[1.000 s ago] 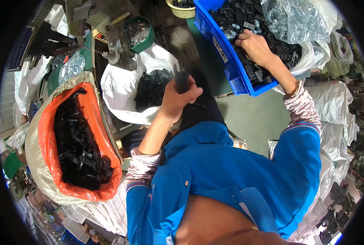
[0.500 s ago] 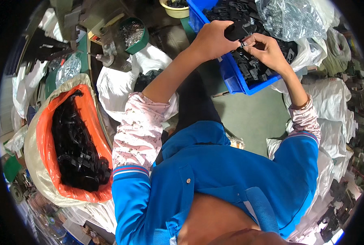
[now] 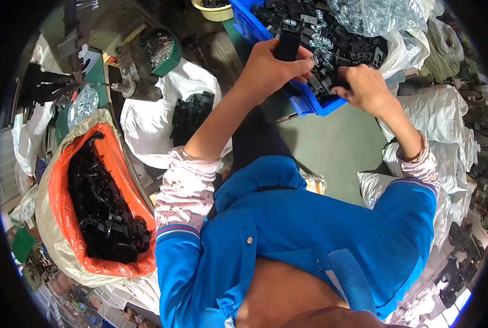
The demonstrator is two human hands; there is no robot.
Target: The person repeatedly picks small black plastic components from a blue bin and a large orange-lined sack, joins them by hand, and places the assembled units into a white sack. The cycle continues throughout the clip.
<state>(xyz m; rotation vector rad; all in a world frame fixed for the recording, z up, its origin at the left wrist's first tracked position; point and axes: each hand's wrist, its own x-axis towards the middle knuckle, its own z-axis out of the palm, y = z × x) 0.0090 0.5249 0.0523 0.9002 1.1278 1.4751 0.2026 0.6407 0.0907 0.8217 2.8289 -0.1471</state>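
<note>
My left hand (image 3: 276,70) is closed around a black plastic part (image 3: 288,44), held upright over the left side of a blue bin (image 3: 248,23). The bin contains many small black plastic pieces (image 3: 358,53). Loose metal coil springs (image 3: 321,45) lie on top of them. My right hand (image 3: 367,87) reaches over the bin's near right corner, its fingers curled together among the black pieces. Whatever sits between those fingertips is mostly hidden; a dark edge shows beside them.
A clear bag of springs (image 3: 358,13) rests at the bin's far right. To the left stand an orange-lined sack (image 3: 140,191) of black parts, a white bag (image 3: 140,117) and a green container (image 3: 173,57) of small metal pieces. White sacks (image 3: 435,115) are stacked at right.
My hands have come apart from their meeting point at the black part. The right has gone down toward the bin's near right corner; the left has shifted slightly left, keeping the part.
</note>
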